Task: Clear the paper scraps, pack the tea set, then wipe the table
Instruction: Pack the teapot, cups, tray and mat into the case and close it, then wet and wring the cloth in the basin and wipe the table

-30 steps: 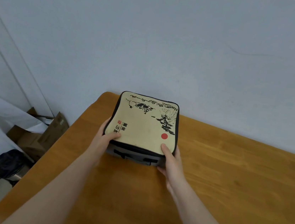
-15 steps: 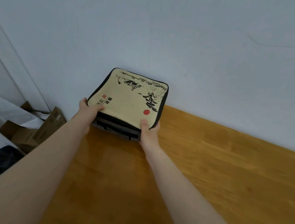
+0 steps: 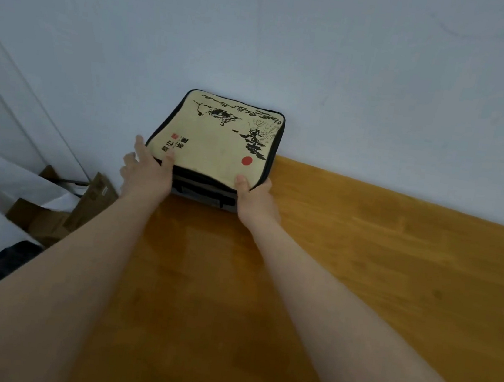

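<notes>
The tea set case [image 3: 218, 142] lies flat on the far left corner of the wooden table [image 3: 362, 267], a little above and left of the frame's centre, its cream lid facing up. Its far edge sits right at the pale wall [image 3: 324, 57], though whether it actually touches there I cannot tell. The case looks close to square, so no long axis stands out. Its near edge runs roughly parallel to the line where table meets wall. The dark side with the strap handle [image 3: 203, 192] points back toward the person. The ink landscape spreads along the far and right parts of the lid, the red dot [image 3: 247, 160] sits toward the near right corner, and the characters by the near left corner read sideways from here. The left grip [image 3: 148, 175] is released: its thumb rests on the lid's near left corner while its fingers stretch straight past the case's left side. The right grip [image 3: 256, 201] is grasping the near right corner, thumb on top and fingers curled round the side. Beyond the table's left edge, at lower left of the frame, stand cardboard boxes [image 3: 50, 223] and something dark [image 3: 10, 259] on the floor.
</notes>
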A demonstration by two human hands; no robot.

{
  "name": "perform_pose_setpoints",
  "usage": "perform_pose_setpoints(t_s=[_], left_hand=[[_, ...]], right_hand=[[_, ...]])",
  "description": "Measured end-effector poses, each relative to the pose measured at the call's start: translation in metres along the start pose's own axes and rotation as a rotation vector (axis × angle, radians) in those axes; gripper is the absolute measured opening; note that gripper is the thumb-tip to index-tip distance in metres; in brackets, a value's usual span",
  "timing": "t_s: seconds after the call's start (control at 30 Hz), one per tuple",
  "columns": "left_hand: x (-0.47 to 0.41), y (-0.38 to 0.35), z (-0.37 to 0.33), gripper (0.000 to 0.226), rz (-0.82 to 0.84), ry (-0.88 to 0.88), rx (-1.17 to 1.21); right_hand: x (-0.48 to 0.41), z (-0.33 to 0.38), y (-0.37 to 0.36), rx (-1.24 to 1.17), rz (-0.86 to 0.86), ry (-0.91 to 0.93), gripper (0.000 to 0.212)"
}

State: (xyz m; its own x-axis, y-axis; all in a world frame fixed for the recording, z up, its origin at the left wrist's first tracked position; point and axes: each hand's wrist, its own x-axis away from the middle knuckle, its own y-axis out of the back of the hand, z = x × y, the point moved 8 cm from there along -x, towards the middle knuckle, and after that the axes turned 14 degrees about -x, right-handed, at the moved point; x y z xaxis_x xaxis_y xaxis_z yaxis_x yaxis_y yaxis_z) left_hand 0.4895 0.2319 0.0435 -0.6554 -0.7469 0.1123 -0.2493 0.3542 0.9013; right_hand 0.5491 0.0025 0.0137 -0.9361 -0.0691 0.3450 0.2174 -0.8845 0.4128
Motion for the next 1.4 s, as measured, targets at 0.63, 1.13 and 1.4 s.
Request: perform_pose_setpoints(t_s=[0.63,1.13,1.4], left_hand=[[0.292,0.012,-0.024,0.071,-0.139,-0.602,-0.538],[0.542,0.050,0.053,0.074,-0.114,-0.392,-0.457],[0.612,0.086,0.155,0.074,-0.137,-0.189,-0.354]], right_hand=[[0.199,-0.022,0.096,0.383,-0.143,0.539,0.057],[0.433,-0.100,0.186,0.340,-0.029,0.658,0.064],[0.530,-0.134,0.131,0.342,0.119,0.650,0.077]])
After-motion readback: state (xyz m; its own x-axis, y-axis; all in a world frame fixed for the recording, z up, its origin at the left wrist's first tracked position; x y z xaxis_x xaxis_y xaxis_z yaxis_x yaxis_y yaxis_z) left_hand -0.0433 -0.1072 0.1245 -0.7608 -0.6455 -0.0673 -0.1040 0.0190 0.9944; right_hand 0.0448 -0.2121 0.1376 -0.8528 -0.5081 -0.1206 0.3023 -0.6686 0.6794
